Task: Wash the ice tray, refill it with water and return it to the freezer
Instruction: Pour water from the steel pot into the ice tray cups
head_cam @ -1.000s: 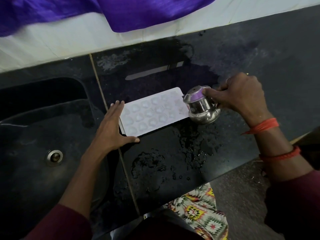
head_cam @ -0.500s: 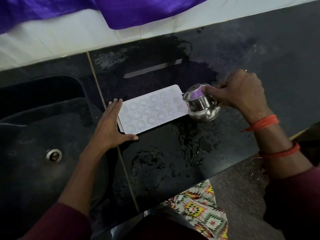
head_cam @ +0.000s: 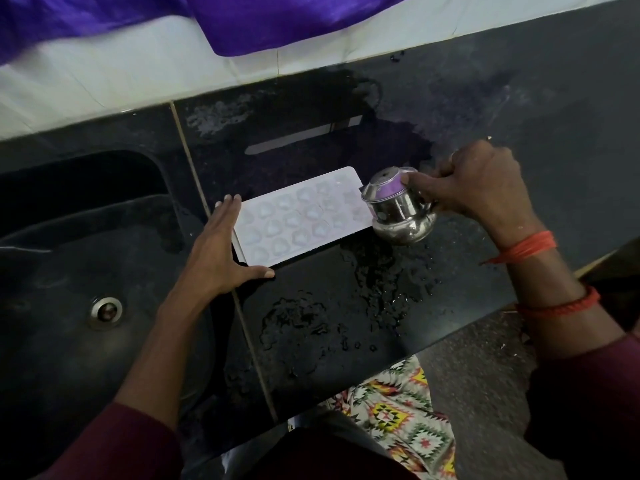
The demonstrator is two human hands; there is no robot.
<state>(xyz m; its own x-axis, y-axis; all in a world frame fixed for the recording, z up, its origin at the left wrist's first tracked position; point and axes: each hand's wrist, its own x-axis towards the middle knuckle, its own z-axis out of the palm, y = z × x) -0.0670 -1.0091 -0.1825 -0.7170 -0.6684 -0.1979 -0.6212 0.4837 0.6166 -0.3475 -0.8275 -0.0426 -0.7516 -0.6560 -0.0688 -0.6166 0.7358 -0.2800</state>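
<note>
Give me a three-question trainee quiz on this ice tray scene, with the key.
1. True or false: the right hand grips a steel pot tilted with its mouth toward the ice tray.
2. The left hand is: A) holding the pot, B) laid flat against the tray's left end, C) down in the sink.
3. Fill in: spilled water lies on the black ____ in front of the tray.

Key: 1 true; 2 B; 3 counter.

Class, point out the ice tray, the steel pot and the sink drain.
ice tray (head_cam: 294, 220), head view, moulded top face.
steel pot (head_cam: 405, 228), head view, rounded belly.
sink drain (head_cam: 106, 311), head view, its centre.
</note>
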